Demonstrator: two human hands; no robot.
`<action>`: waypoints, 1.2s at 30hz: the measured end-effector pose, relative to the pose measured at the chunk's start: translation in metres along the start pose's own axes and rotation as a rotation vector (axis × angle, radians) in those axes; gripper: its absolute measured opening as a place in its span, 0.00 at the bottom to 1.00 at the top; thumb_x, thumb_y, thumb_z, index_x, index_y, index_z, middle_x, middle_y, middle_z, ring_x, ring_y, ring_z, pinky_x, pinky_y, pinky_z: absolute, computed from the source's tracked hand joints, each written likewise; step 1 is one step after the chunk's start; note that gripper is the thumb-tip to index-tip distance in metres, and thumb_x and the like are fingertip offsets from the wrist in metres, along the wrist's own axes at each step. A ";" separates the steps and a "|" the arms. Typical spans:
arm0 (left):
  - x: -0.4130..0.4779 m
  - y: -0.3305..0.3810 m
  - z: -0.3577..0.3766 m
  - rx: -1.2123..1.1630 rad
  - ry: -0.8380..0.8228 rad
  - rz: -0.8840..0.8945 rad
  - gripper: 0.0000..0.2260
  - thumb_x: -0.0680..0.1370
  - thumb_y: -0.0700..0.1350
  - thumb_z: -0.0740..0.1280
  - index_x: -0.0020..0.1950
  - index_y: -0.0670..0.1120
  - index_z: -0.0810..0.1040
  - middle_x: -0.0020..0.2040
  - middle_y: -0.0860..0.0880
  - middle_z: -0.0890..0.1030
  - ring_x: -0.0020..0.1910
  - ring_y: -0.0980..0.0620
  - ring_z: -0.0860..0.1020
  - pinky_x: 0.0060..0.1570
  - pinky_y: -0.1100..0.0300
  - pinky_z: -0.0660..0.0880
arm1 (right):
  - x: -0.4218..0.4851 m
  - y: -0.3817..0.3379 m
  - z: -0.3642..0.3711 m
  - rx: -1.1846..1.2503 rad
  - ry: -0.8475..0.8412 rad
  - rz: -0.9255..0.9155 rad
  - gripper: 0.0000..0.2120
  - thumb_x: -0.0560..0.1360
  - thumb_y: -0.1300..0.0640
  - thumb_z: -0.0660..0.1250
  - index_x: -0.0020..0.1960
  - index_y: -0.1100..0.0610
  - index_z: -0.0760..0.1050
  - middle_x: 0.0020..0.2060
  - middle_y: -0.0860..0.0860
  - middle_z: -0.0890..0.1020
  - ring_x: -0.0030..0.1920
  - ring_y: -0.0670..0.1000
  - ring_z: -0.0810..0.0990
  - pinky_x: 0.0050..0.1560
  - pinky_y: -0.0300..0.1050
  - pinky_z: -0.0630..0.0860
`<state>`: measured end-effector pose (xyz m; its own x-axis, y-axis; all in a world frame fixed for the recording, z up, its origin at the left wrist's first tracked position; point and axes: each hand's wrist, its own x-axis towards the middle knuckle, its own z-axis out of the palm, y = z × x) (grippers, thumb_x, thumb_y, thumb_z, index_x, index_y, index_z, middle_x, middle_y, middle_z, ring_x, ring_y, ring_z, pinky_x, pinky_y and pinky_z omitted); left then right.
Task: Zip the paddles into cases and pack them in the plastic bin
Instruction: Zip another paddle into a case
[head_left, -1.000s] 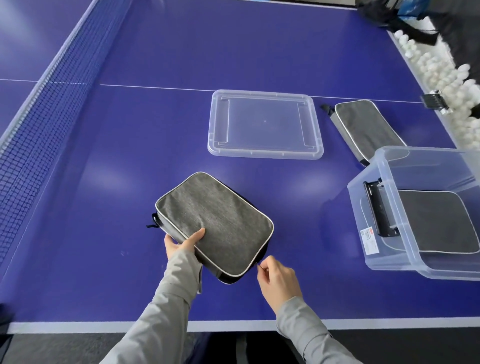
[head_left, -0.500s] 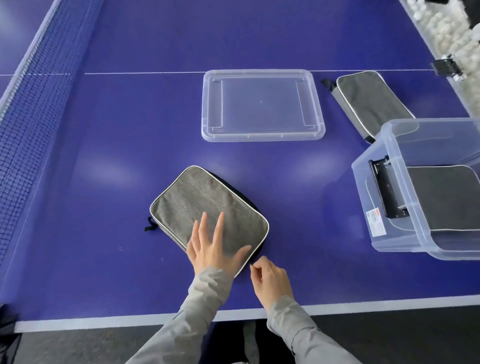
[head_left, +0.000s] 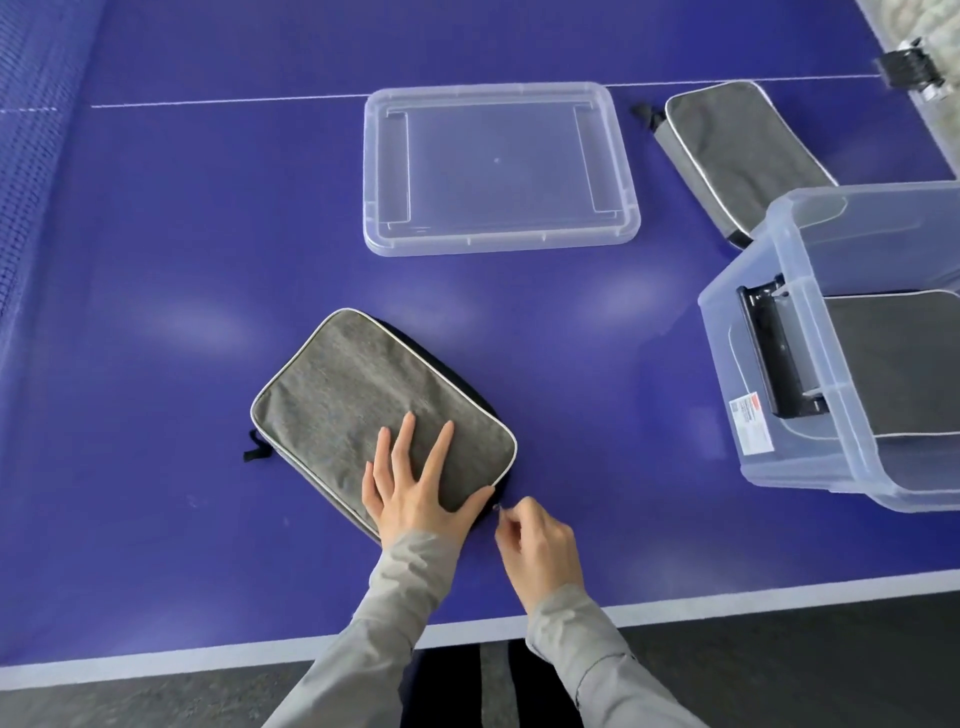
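Head: clear bin (head_left: 727, 366) w/ grey case (head_left: 904, 364) inside

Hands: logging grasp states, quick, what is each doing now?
Left hand: open, fingers pressing flat on the grey case.
Right hand: pinching the zipper pull at the case's near corner.

**Blue table, four things on it**

The blue table (head_left: 208, 270) carries a grey case (head_left: 353, 395) near the middle and a clear lid (head_left: 498, 161) flat beyond it. A second grey case (head_left: 737, 150) lies far right, with a plastic bin (head_left: 727, 374) nearer on the right.
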<state>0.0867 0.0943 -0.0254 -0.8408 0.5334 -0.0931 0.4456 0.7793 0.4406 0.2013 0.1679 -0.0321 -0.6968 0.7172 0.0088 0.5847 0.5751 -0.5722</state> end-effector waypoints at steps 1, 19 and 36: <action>0.000 -0.001 0.001 0.000 0.011 0.005 0.37 0.63 0.66 0.72 0.70 0.62 0.66 0.76 0.51 0.60 0.76 0.48 0.51 0.72 0.49 0.48 | 0.009 0.004 -0.002 0.016 0.031 0.029 0.14 0.62 0.68 0.78 0.30 0.63 0.71 0.22 0.54 0.73 0.20 0.57 0.71 0.19 0.40 0.65; 0.008 -0.016 -0.024 -0.242 0.158 -0.124 0.32 0.65 0.56 0.77 0.67 0.53 0.74 0.70 0.51 0.69 0.70 0.48 0.65 0.65 0.52 0.57 | 0.150 -0.008 -0.011 0.201 -0.322 0.108 0.04 0.72 0.60 0.68 0.40 0.53 0.75 0.31 0.42 0.76 0.33 0.44 0.74 0.39 0.43 0.73; 0.069 -0.058 -0.092 -1.129 0.075 -1.207 0.24 0.68 0.49 0.76 0.60 0.43 0.76 0.54 0.42 0.81 0.49 0.41 0.78 0.52 0.47 0.74 | 0.149 -0.026 -0.015 0.160 -0.332 0.202 0.08 0.70 0.64 0.67 0.36 0.52 0.73 0.30 0.45 0.78 0.34 0.44 0.75 0.35 0.31 0.68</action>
<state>-0.0257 0.0560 0.0245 -0.5412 -0.2053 -0.8154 -0.8392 0.0714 0.5391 0.0887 0.2658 -0.0033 -0.6861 0.6286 -0.3661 0.6695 0.3488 -0.6558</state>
